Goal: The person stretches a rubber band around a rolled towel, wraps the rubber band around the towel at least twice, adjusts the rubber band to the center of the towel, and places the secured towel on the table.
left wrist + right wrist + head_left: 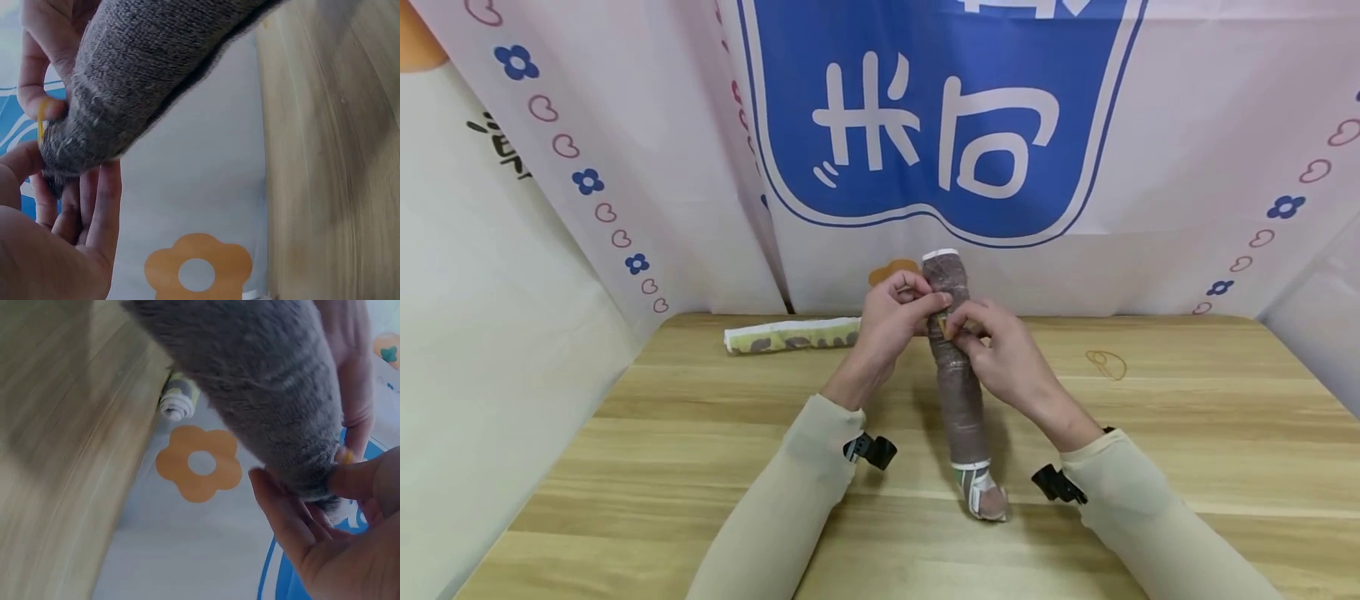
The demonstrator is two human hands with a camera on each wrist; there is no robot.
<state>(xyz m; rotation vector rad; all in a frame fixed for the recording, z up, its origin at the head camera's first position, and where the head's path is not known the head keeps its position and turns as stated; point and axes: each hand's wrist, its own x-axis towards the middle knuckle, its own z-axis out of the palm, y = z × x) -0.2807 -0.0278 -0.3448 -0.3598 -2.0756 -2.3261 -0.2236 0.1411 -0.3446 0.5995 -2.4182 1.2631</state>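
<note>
A long grey-brown roll of fuzzy cloth (pixel 962 417), like a rolled towel, stands between my hands. White trim shows at its top, and a striped white and green end pokes out nearest me. My left hand (pixel 886 321) grips its upper part, with the thumb on the front and the fingers behind in the left wrist view. My right hand (pixel 1007 354) meets it from the other side, its fingertips pinching a yellow rubber band (pixel 42 122). The band stretches along the narrowed cloth between the two hands. Part of it is hidden by my fingers.
A yellow-green roll of cloth (pixel 790 336) with grey patches lies at the table's back left, partly behind my left hand. Loose rubber bands (pixel 1107 364) lie on the wooden table (pixel 700 467) at right. A printed curtain (pixel 1090 275) hangs behind the table's far edge.
</note>
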